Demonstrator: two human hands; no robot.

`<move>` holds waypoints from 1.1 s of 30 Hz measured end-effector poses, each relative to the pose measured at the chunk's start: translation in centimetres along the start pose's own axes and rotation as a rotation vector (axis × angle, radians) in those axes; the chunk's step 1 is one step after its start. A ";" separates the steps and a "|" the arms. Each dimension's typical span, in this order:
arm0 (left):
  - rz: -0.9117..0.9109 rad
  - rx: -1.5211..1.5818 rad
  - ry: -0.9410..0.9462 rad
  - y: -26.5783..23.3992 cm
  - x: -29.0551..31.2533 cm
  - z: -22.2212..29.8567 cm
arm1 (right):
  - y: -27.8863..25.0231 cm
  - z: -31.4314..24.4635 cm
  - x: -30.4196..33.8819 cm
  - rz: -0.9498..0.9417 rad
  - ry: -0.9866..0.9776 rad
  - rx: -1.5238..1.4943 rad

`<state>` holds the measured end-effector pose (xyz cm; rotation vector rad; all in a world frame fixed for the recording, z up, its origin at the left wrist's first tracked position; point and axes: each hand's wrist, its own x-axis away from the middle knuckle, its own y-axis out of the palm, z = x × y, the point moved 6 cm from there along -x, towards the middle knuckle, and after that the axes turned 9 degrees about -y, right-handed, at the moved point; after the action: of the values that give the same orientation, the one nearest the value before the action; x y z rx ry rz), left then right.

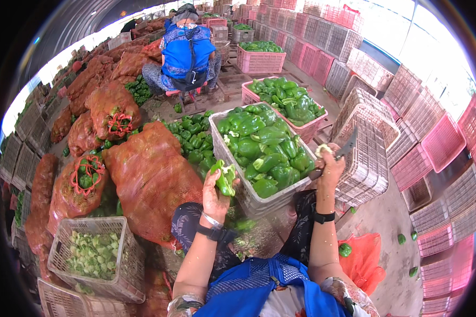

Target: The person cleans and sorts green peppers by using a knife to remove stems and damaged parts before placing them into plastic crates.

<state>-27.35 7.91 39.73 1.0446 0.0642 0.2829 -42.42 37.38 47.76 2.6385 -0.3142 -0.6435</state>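
The left hand [212, 201] is curling, partly closed, around a cut pepper [226, 180]. The right hand [330, 170] is gripping a knife [349, 142], its blade pointing away, and is pinching a pale core [324, 150]. Ahead, between both hands, a grey crate [272, 199] is holding peppers [269, 137]. Left of the left hand, a red sack [150, 169] is lying. Beyond the grey crate, a pink crate [316, 128] is standing; well beyond the left hand, a co-worker [189, 53] is sitting.

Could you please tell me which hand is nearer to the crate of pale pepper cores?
Left. The left hand, holding a cut green bell pepper, is to the right of the crate of cores; the right hand, holding a knife, is much farther right.
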 end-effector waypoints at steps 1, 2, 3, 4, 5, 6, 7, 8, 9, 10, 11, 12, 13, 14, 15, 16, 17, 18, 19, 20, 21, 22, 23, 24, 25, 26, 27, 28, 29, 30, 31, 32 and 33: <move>0.004 -0.016 -0.005 0.3 -0.7 0.0 | -1.4 0.1 -0.7 0.016 -0.001 -0.096; 0.026 -0.073 0.034 1.4 -1.2 0.1 | -2.3 0.2 -0.9 0.056 0.020 -0.142; 0.050 -0.132 0.077 3.1 -1.3 0.4 | -2.8 0.1 -0.9 0.095 0.044 -0.190; 0.073 -0.191 0.119 4.5 -1.9 0.4 | -3.0 0.1 -1.1 0.093 0.075 -0.245; 0.083 -0.344 0.189 5.7 -2.6 0.6 | -3.0 -0.1 -1.0 0.089 0.109 -0.304; 0.088 -0.495 0.258 6.8 -3.7 0.7 | -3.0 0.0 -1.0 0.086 0.139 -0.363; 0.091 -0.646 0.327 8.0 -4.9 0.9 | -3.1 0.0 -1.0 0.078 0.130 -0.336; 0.134 -0.933 0.561 7.6 -6.5 1.4 | -2.7 0.1 -0.7 0.063 0.125 -0.317; 0.109 -1.175 0.697 8.9 -7.2 1.0 | -3.0 0.1 -0.8 0.061 0.106 -0.285; 0.035 -1.291 0.774 10.0 -8.1 0.3 | -3.3 0.3 -0.8 0.085 0.102 -0.242; -0.033 -1.409 0.855 10.6 -8.8 -0.3 | -3.1 0.3 -0.5 0.076 0.109 -0.258; -0.063 -1.478 0.823 10.3 -9.9 -1.3 | -3.1 0.3 -0.4 0.062 0.129 -0.279; -0.092 -1.547 0.789 10.0 -10.9 -2.5 | -3.2 0.3 -0.3 0.047 0.149 -0.301; -0.113 -1.621 0.755 8.9 -11.9 -3.5 | -2.9 0.3 0.1 0.042 0.164 -0.323; -0.140 -1.742 0.718 7.4 -12.9 -4.6 | -2.6 0.2 0.4 0.034 0.179 -0.345; -0.105 -1.830 0.727 5.7 -13.3 -5.4 | -2.2 0.3 0.9 0.022 0.199 -0.364; -0.085 -1.907 0.736 5.7 -13.3 -6.6 | -2.6 0.2 0.9 0.023 0.204 -0.359; -0.086 -1.887 0.723 5.5 -13.4 -7.4 | -2.8 0.1 1.0 0.022 0.212 -0.356; -0.084 -1.869 0.710 5.3 -13.4 -7.9 | -2.9 0.2 1.0 0.020 0.221 -0.354; -0.081 -1.848 0.693 5.3 -13.3 -8.4 | -3.0 0.0 1.1 0.009 0.225 -0.344; -0.083 -1.876 0.712 5.5 -13.3 -8.8 | -3.0 0.0 1.1 0.003 0.225 -0.347; -0.083 -1.904 0.730 5.7 -13.3 -9.1 | -2.9 0.0 1.1 -0.003 0.226 -0.351; -0.081 -1.928 0.747 5.8 -13.3 -9.5 | -2.7 -0.1 1.1 -0.012 0.227 -0.350; -0.067 -1.956 0.759 5.8 -13.3 -9.8 | -2.5 -0.2 1.0 -0.038 0.208 -0.312; -0.051 -1.984 0.772 6.0 -13.3 -9.9 | -2.4 -0.1 0.8 -0.037 0.209 -0.309; -0.028 -2.013 0.790 6.0 -13.4 -9.8 | -2.1 -0.1 0.8 -0.041 0.212 -0.310; -0.026 -2.031 0.748 5.9 -13.7 -9.7 | -1.6 -0.2 0.9 -0.049 0.215 -0.313; -0.017 -2.048 0.707 5.8 -14.0 -9.4 | -1.0 -0.2 1.1 -0.046 0.218 -0.348; 0.001 -2.063 0.667 5.5 -14.1 -8.8 | -0.6 0.1 1.4 -0.020 0.232 -0.327; -0.002 -2.034 0.613 5.0 -14.0 -7.8 | 0.2 0.8 1.8 -0.002 0.250 -0.308; 0.037 -2.049 0.582 4.5 -13.6 -6.7 | 1.2 1.3 2.5 0.006 0.274 -0.293; 0.087 -2.060 0.542 4.2 -13.1 -6.0 | 1.6 1.2 3.1 -0.048 0.294 -0.240; 0.111 -2.026 0.509 4.3 -12.6 -5.3 | 1.5 0.7 3.5 -0.031 0.216 -0.114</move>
<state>-41.30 11.12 39.72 -1.0503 0.1273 0.5023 -39.90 34.73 46.50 2.5768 -0.1681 -0.3696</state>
